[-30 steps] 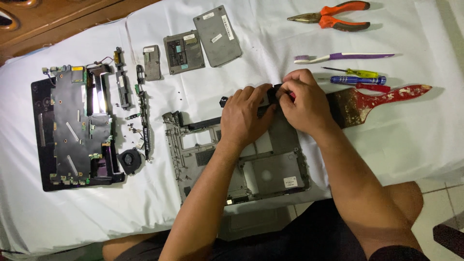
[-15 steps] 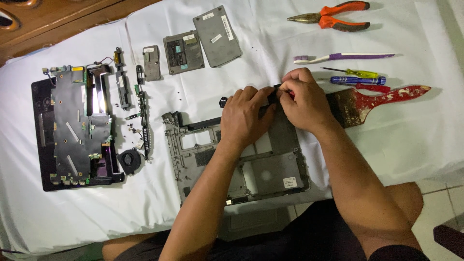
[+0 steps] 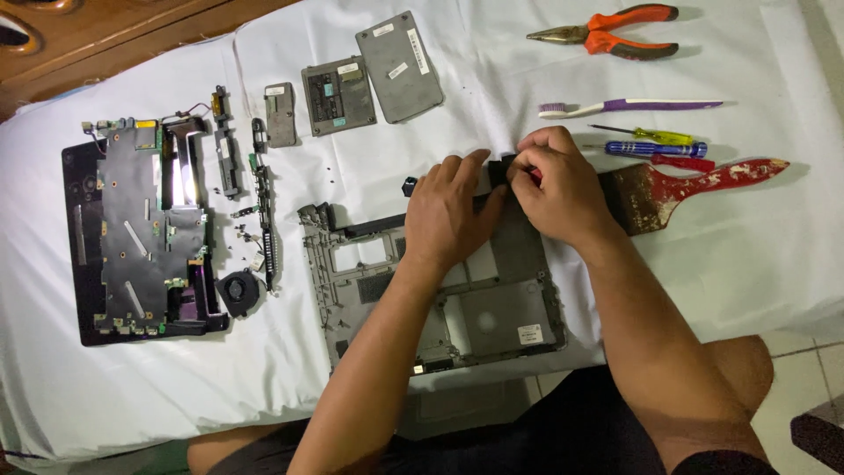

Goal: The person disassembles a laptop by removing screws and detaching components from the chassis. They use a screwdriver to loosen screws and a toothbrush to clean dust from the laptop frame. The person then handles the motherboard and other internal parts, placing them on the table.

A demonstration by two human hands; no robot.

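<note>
Right-hand fingers [image 3: 536, 145] pinch a small black part [image 3: 503, 167] at the far edge of the grey laptop base [image 3: 492, 303]. The left hand [image 3: 450, 211] lies flat on that edge, fingers together. Just right: a paintbrush [image 3: 694, 180], screwdrivers [image 3: 655, 148] on white cloth [image 3: 492, 97].

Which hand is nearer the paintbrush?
Right. The right hand sits directly beside the paintbrush, next to its bristle end, whether touching I cannot tell. The left hand is farther away, on the right hand's other side, over the grey laptop base.
</note>
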